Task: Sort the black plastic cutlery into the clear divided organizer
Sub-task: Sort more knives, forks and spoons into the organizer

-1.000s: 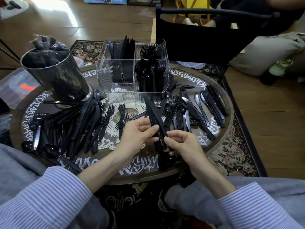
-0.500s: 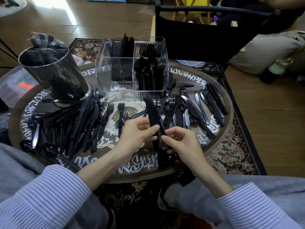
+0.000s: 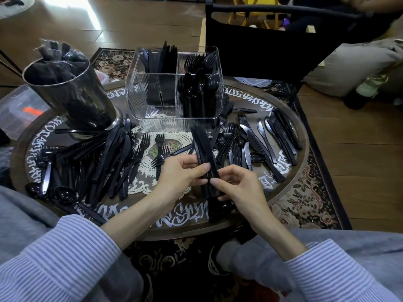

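A small bunch of black plastic knives point(image 3: 204, 147) stands tilted above the table's near edge, blades pointing toward the clear divided organizer point(image 3: 152, 114). My left hand point(image 3: 181, 173) grips the bunch around its middle, thumb across the front. My right hand point(image 3: 236, 186) pinches the handles just below, from the right. The organizer holds knives in its back left compartment, and forks and spoons on its right side. Loose black cutlery point(image 3: 109, 162) lies in heaps left and right point(image 3: 268, 140) of my hands.
A shiny metal cup point(image 3: 72, 94) stuffed with bagged cutlery stands at the left on the round lettered table point(image 3: 294, 184). A black chair point(image 3: 257, 40) stands behind the table. A clear plastic bin point(image 3: 15, 112) sits at far left. A person sits at the top right.
The bunch of knives has turned a little more upright in my hands. My right fingers have shifted along the handles; both hands stay in place.
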